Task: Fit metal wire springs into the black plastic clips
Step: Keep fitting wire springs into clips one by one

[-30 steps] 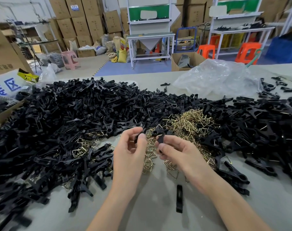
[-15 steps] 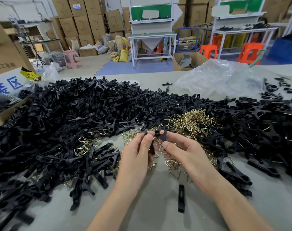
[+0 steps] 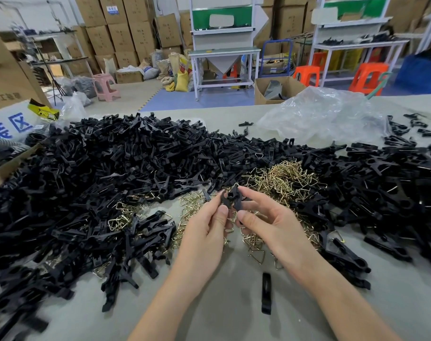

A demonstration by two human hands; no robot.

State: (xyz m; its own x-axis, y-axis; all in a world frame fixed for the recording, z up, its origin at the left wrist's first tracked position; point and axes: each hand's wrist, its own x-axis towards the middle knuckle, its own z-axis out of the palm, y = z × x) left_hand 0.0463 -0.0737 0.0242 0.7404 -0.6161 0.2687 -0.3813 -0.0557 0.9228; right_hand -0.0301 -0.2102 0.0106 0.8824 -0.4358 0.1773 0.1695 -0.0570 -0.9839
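Black clip halves (image 3: 230,196), pinched together by left hand (image 3: 204,232) and right hand (image 3: 271,225) just over the brass spring pile (image 3: 283,178), show no spring fitted yet, and clip heaps (image 3: 111,168) flanking that pile look mostly unassembled.

1. Rear of room: stacked cardboard cartons (image 3: 125,28) rise in columns across the back.
2. Floor: grey surface (image 3: 133,92), with a blue mat (image 3: 199,100) with a striped edge beneath the central bench.
3. Furniture: a white-framed workbench (image 3: 224,51) with a green back panel stands centre, and a second workbench (image 3: 357,43) of the same type stands to its right.
4. Seating: two orange plastic stools (image 3: 368,77) stand by the right-hand bench, and one pink stool (image 3: 106,86) at left.
5. Loose stock: filled sacks (image 3: 180,75) lie left of the central bench, with an open carton (image 3: 278,91) on the floor nearby.
6. Light: even and diffuse throughout.
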